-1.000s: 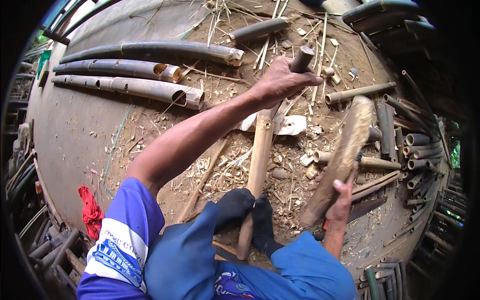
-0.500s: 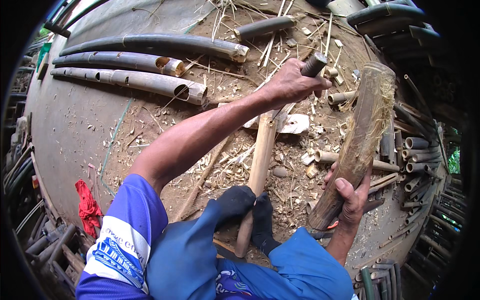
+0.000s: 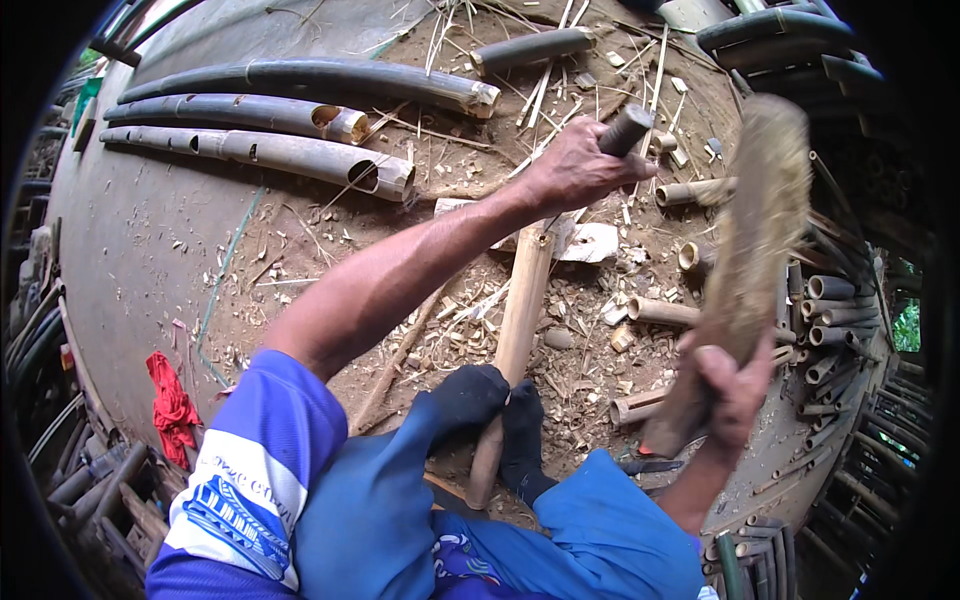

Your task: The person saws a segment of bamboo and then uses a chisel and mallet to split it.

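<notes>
My left hand [image 3: 572, 172] reaches forward and is closed round a dark round handle [image 3: 626, 129], held just over the top end of a pale split bamboo stick [image 3: 520, 320]. The stick lies along the ground towards me, and my two feet in dark socks [image 3: 495, 405] press on its near end. My right hand [image 3: 735, 385] grips the lower end of a thick, rough wooden club [image 3: 755, 235]. The club is raised and points up and away at the right.
Three long dark bamboo poles [image 3: 290, 150] lie at the back left, with a shorter piece [image 3: 530, 47] beyond them. Short bamboo offcuts [image 3: 660, 310], chips and splinters litter the dirt. Stacked bamboo tubes [image 3: 835, 320] line the right side. A red cloth [image 3: 170, 405] lies at the left.
My right hand has swung the club up from a low slant beside the stick to a raised position. My left hand with the handle has stayed nearly still.
</notes>
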### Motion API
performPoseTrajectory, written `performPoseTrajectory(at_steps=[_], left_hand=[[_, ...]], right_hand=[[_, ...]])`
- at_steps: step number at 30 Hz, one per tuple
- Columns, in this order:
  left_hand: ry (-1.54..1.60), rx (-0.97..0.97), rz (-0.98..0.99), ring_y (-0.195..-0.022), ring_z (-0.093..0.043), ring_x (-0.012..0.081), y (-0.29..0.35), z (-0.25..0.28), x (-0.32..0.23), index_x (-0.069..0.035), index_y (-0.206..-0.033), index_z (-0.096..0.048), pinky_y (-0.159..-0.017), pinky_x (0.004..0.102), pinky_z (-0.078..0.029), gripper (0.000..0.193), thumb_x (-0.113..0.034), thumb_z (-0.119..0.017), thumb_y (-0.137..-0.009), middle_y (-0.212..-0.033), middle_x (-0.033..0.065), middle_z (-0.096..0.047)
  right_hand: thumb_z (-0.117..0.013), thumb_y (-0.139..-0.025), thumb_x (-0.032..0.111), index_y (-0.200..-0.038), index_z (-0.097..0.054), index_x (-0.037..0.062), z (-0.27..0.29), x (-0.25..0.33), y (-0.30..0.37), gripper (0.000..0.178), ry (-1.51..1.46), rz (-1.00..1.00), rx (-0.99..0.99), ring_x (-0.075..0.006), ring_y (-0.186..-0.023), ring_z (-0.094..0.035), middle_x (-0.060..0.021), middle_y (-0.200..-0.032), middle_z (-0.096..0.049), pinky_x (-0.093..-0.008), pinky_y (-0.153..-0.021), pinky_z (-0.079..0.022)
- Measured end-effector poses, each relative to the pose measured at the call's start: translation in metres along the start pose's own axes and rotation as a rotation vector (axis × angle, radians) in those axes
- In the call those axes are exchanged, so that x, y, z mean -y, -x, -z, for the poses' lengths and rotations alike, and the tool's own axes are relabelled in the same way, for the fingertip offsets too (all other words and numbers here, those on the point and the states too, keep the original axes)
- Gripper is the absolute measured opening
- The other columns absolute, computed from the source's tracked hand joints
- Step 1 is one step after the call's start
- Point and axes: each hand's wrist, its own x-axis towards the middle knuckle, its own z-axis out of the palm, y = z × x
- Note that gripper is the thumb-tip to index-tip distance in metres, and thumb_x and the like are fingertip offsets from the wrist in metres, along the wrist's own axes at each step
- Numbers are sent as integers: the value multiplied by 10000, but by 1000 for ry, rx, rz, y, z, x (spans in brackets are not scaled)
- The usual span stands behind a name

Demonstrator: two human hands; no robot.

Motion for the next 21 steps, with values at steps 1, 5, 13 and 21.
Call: performPoseTrajectory(at_steps=[1, 5, 13, 21], left_hand=[[5, -19, -27, -507, -511, 44, 0, 0, 3, -77, -789, -690, -426, 222, -402, 306, -353, -799, -861, -656, -3, -620], [166, -31, 24, -496, -495, 32, 4, 8, -4, -92, -748, -646, -420, 199, -377, 258, -289, -751, -877, -651, -6, -612], [202, -58, 97, -505, -525, 49, 4, 16, 9, -67, -771, -667, -426, 217, -399, 289, -324, -768, -856, -654, 13, -630], [247, -53, 102, -460, -418, 27, -3, 9, 7, -87, -738, -622, -404, 211, -285, 246, -235, -738, -896, -602, -42, -529]], right_hand=[[-725, -728, 108, -1480, -318, 36, 4, 16, -6, 858, 59, 58, 1, -233, -850, -656, -152, -1069, -605, -356, -774, -563], [-718, -734, 117, -1411, -377, 15, -4, 94, -48, 764, 420, 373, 84, -243, -881, -640, -158, -1055, -614, -352, -809, -534], [-702, -746, 134, -1272, -496, -27, -81, 176, -115, 588, 1025, 478, 399, -264, -942, -606, -172, -1027, -632, -345, -878, -475], [-680, -750, 105, -1260, -508, -30, -17, 204, -142, 554, 725, 772, 83, -252, -883, -617, -164, -1035, -637, -353, -831, -512]])
